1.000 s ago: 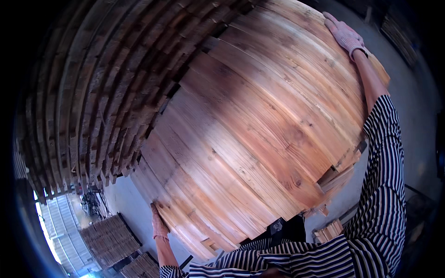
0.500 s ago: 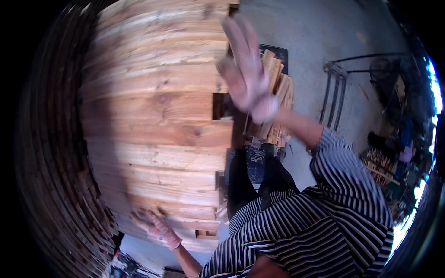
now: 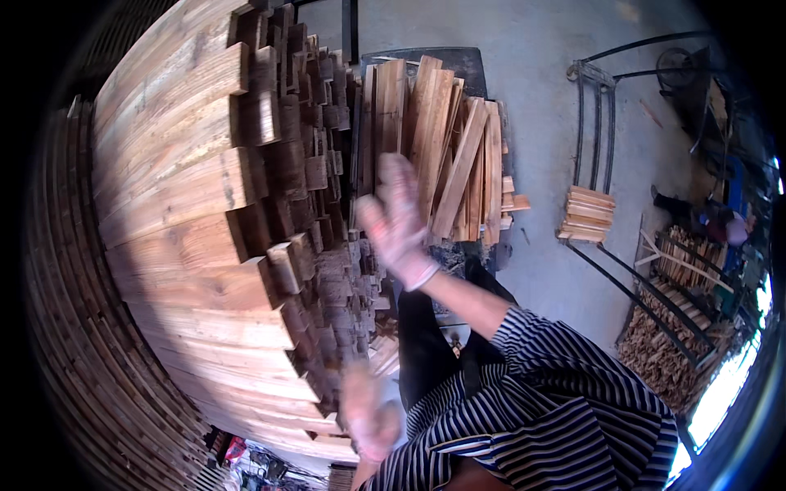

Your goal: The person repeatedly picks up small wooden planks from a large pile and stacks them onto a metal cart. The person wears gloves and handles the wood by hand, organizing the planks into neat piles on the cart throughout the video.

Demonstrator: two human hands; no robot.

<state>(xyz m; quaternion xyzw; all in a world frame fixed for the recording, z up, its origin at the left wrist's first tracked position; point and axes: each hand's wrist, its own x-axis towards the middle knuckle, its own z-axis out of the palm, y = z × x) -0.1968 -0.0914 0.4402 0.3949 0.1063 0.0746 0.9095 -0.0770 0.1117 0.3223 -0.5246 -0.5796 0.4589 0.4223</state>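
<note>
On my left stands a tall stack of wooden boards [image 3: 188,188], its uneven end faces stepping down toward me. My right hand [image 3: 397,225], in a pale glove with reddish patches, hovers between those board ends and a pile of loose wooden strips [image 3: 446,155]. Its fingers are stretched out and the thumb stands apart; nothing is in it. Near the close corner of the stack is my left hand [image 3: 368,417], also gloved. Motion smears its fingers, and I cannot tell whether it touches a board.
The strips lie on a dark platform [image 3: 467,61]. To the right, a small bundle of short boards [image 3: 587,214] sits on dark metal rails [image 3: 596,123] above the grey floor [image 3: 540,155]. Far right are heaps of wood pieces [image 3: 655,364] and a person [image 3: 729,227]. Darker stacked wood [image 3: 65,270] lines the far left.
My view has shifted, showing more of the stack's end faces. My left hand has come off the boards' top toward me. My right hand has drawn back from the stack's edge, still spread.
</note>
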